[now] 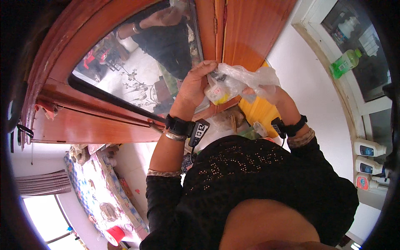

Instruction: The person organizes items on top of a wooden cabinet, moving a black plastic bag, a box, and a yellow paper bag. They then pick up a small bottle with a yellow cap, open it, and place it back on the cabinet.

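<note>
A clear, crinkled plastic bag (246,77) stretches between my two hands at chest height. My left hand (195,85) is closed on the bag's left end, thumb and fingers pressed together near the top. Beside its fingers, a small white and yellow item (218,94) shows through the film; I cannot make out its kind. My right hand (273,96) grips the other end, and loose plastic covers part of its fingers. A black strap with a small device sits on each wrist.
A reddish-brown wooden cabinet (246,31) with a mirrored door (137,75) stands close in front. Below my hands are a yellow panel (252,112) and bagged items (228,121). On the right windowsill are a green bottle (346,63) and several white bottles (370,148). A bed (98,183) lies left.
</note>
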A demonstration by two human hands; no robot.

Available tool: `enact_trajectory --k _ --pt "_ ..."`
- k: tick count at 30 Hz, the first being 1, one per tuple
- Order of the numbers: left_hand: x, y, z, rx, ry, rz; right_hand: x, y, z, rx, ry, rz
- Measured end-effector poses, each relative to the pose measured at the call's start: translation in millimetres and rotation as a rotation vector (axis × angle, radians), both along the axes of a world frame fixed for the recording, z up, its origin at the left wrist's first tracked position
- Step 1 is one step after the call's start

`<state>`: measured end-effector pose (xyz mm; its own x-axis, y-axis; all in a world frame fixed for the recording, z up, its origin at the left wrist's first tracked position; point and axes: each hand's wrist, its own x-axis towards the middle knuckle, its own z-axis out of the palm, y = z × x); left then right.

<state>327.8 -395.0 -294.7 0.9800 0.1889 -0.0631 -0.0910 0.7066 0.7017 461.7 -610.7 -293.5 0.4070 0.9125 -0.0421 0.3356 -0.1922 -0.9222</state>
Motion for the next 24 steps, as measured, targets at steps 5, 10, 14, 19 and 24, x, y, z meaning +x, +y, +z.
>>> enact_trajectory --k 5,10,14,19,24 --pt "-5 4 19 0.215 -0.044 -0.021 8 3 -32 0.137 0.351 0.028" --pt "-7 -5 38 0.455 -0.042 -0.149 7 9 -33 0.224 0.361 0.181" --pt "-4 0 43 0.534 0.071 -0.064 -11 8 1 0.138 0.614 0.100" --pt "-6 5 54 0.718 0.046 0.067 -23 4 32 0.069 0.430 0.063" --pt "-11 16 80 0.820 0.145 0.063 -20 4 36 0.084 0.303 0.068"
